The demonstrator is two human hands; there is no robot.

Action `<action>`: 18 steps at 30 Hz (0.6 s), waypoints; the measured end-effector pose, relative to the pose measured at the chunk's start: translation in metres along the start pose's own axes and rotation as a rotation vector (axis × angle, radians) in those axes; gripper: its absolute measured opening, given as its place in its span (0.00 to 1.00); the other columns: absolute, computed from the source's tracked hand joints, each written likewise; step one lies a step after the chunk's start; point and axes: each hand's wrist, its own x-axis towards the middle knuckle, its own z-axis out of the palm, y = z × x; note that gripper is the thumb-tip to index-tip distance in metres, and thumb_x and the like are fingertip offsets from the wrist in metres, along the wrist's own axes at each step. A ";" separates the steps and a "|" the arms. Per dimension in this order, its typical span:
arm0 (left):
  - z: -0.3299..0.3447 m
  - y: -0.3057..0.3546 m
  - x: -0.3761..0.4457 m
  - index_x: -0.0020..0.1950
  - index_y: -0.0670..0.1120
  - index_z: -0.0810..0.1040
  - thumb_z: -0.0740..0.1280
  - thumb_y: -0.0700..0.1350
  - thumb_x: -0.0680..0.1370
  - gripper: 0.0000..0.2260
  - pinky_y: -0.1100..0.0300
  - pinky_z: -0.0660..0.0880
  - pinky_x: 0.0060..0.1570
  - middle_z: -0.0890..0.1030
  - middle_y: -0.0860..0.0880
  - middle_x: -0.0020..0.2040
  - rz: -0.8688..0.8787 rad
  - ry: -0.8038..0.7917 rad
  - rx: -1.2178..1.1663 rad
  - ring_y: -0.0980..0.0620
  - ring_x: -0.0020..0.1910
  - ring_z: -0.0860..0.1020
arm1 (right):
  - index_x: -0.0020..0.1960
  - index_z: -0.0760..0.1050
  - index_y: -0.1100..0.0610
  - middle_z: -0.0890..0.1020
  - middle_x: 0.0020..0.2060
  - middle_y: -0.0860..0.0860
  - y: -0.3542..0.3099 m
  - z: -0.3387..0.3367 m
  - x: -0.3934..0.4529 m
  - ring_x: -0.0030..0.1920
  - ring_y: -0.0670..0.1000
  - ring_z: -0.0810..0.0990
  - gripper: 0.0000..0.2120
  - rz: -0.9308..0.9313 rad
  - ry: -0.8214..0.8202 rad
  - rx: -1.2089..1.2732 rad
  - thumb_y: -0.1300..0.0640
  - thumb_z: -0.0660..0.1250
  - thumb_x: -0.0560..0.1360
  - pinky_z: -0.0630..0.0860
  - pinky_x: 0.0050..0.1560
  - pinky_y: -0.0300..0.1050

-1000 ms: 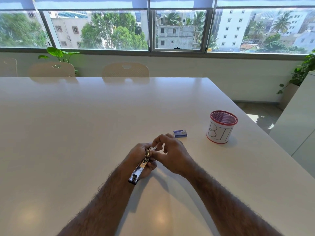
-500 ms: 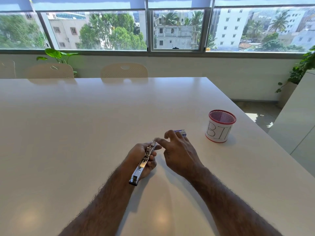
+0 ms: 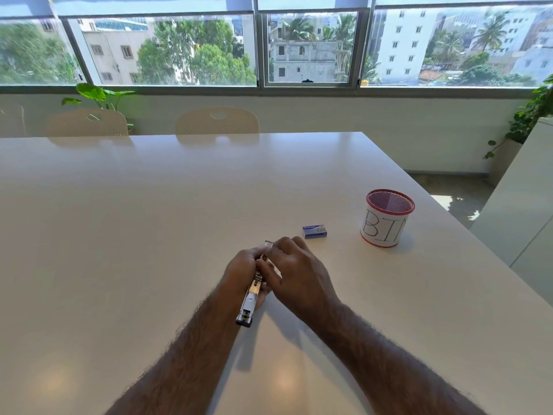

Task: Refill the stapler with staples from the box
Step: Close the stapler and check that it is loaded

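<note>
A slim metal stapler (image 3: 249, 301) lies lengthwise in my left hand (image 3: 241, 272), which grips it just above the white table (image 3: 149, 235). Its near end points toward me and its far tip pokes out past my fingers. My right hand (image 3: 296, 274) covers the stapler's far half, with its fingers curled onto the top of it. What the fingertips do there is hidden. The small blue staple box (image 3: 314, 232) lies shut on the table, a short way beyond my right hand.
A white cup with a red mesh rim marked "BIN" (image 3: 387, 220) stands to the right of the box, near the table's right edge. Two beige chairs (image 3: 217, 121) sit at the far side under the windows.
My right hand had drawn back off the stapler toward the box half a second ago; now it is back over the stapler's far half. My left hand kept its grip.
</note>
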 end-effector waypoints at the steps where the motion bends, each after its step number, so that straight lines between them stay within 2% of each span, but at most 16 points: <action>1: 0.000 -0.001 0.000 0.37 0.43 0.74 0.61 0.41 0.78 0.10 0.69 0.61 0.14 0.70 0.51 0.22 -0.009 -0.002 -0.008 0.57 0.16 0.69 | 0.52 0.81 0.57 0.81 0.43 0.51 0.001 0.000 0.000 0.46 0.51 0.75 0.14 -0.010 -0.025 -0.079 0.50 0.61 0.79 0.77 0.42 0.48; 5: 0.000 -0.001 -0.001 0.38 0.42 0.74 0.62 0.42 0.78 0.10 0.69 0.61 0.14 0.70 0.51 0.20 -0.031 0.006 -0.050 0.58 0.15 0.68 | 0.54 0.81 0.54 0.79 0.43 0.51 0.003 -0.002 -0.001 0.45 0.52 0.74 0.20 -0.038 -0.055 -0.205 0.45 0.55 0.79 0.76 0.43 0.50; 7: -0.001 0.000 -0.001 0.40 0.41 0.75 0.62 0.43 0.78 0.09 0.69 0.61 0.14 0.70 0.50 0.25 -0.029 0.026 -0.051 0.57 0.16 0.68 | 0.61 0.79 0.51 0.78 0.47 0.50 0.005 0.000 -0.002 0.48 0.51 0.73 0.20 0.018 -0.089 -0.081 0.43 0.55 0.79 0.75 0.46 0.49; 10: -0.004 0.002 0.002 0.44 0.40 0.78 0.62 0.46 0.78 0.11 0.69 0.59 0.14 0.68 0.49 0.29 -0.023 0.039 -0.069 0.57 0.17 0.66 | 0.72 0.67 0.47 0.74 0.55 0.49 0.008 0.005 -0.008 0.55 0.49 0.70 0.23 0.096 -0.172 0.106 0.41 0.53 0.80 0.74 0.53 0.47; 12: -0.006 0.002 0.004 0.44 0.39 0.77 0.61 0.47 0.79 0.13 0.68 0.59 0.15 0.66 0.49 0.27 0.004 0.037 -0.095 0.57 0.17 0.64 | 0.74 0.62 0.50 0.74 0.57 0.49 0.006 0.006 -0.010 0.57 0.47 0.71 0.24 0.094 -0.112 0.160 0.44 0.55 0.80 0.75 0.52 0.47; 15: -0.010 0.004 0.007 0.44 0.39 0.76 0.59 0.47 0.80 0.13 0.68 0.59 0.15 0.67 0.49 0.27 0.060 0.055 -0.138 0.57 0.17 0.64 | 0.67 0.69 0.51 0.75 0.51 0.48 0.001 -0.001 -0.012 0.51 0.48 0.74 0.22 -0.065 0.017 0.234 0.57 0.62 0.73 0.76 0.48 0.46; 18: -0.016 0.009 0.010 0.49 0.39 0.79 0.60 0.48 0.80 0.14 0.63 0.63 0.22 0.69 0.50 0.24 0.110 0.117 -0.089 0.56 0.19 0.66 | 0.63 0.74 0.54 0.76 0.51 0.51 -0.004 -0.002 -0.019 0.49 0.52 0.76 0.21 -0.314 -0.103 0.218 0.60 0.65 0.69 0.76 0.47 0.48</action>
